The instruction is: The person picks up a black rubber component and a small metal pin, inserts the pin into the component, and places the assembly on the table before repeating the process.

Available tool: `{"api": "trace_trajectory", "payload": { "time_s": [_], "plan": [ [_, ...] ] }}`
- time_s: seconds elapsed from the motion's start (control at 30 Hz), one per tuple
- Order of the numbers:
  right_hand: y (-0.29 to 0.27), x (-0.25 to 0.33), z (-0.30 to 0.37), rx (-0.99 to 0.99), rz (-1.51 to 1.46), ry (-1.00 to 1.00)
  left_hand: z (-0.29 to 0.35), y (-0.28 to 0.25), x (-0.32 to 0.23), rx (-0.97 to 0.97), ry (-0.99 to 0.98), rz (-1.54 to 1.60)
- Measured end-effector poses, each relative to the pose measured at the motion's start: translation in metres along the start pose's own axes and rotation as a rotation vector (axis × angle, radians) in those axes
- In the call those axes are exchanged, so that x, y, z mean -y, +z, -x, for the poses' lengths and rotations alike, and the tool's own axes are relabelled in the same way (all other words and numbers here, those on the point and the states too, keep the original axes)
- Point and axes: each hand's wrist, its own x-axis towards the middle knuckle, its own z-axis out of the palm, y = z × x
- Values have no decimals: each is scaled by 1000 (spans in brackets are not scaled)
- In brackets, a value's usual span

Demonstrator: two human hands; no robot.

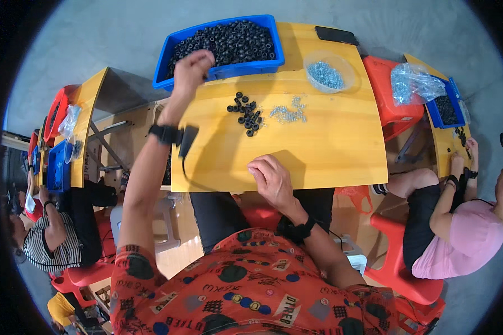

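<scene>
By the near rim of the blue bin (229,71), the fingers of the left hand (190,70) are curled, grip unclear, the bent right hand's (274,181) contents are hidden, and loose black parts (249,121) on the yellow surface (341,145) could scatter if the wrist cable (184,167) drags across them

The bench (341,145) is yellow with faint paler streaks, the tray (246,69) bright blue, the small round parts (229,43) in it glossy black like the loose pieces (250,133) on the yellow, while the little metal bits (289,115) are silver, those in the clear, colourless tub (347,73) a bluer silver, and the phone (336,35) black. Red is the ground of the person's shirt (240,285), printed with dark discs, blue dots, black checks and pale patches, over black trousers (213,218). Elsewhere come red stools (394,251), a plain pink shirt (469,240), a black-and-white striped top (39,254) and a blue-grey floor (123,50)
</scene>
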Motion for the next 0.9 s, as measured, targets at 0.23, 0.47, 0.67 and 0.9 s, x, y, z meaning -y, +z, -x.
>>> {"api": "trace_trajectory", "payload": {
  "time_s": [0.23, 0.47, 0.67, 0.9],
  "plan": [
    [-1, 4, 0, -10, 14, 23, 121, 47, 52, -19, 182, -266],
    [-1, 3, 2, -2, -6, 0, 138, 76, 40, -127, 324, -648],
    [-3, 6, 1, 7, 21, 7, 138, 77, 43, -167, 451, -710],
    [-3, 10, 1, -3, -14, 49, 143, 33, 48, 8, 123, -129]
  ]
}}
